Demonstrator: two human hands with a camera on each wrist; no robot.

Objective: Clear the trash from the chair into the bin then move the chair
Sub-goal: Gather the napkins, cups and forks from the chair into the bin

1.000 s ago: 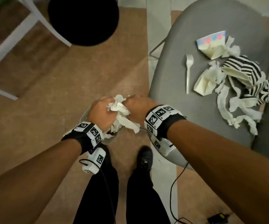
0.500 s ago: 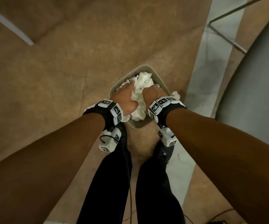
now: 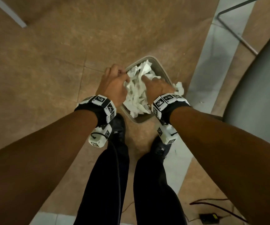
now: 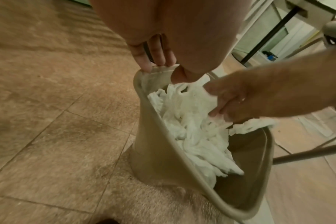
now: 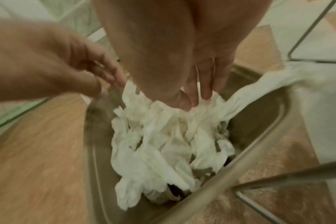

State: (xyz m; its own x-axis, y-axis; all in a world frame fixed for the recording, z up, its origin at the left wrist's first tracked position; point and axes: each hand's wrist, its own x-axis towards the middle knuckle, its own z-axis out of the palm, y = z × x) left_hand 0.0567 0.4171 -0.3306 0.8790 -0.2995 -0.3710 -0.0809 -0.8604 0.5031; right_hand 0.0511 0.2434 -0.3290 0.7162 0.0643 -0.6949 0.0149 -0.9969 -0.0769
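While both hands (image 3: pixel 135 88) press straight-fingered on tissue (image 3: pixel 137 95) in the bin (image 3: pixel 161 66), the chair (image 3: pixel 260 82) crowds alongside.

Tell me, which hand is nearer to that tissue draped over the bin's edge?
Right. The right hand presses into the tissue pile beside the draped tissue, at that same side of the bin. The left hand is at the opposite rim, fingers touching it.

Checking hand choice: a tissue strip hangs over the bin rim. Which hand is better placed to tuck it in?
Likely right hand: it rests on the tissues beside the overhanging strip; the left hand touches the bin's opposite rim.
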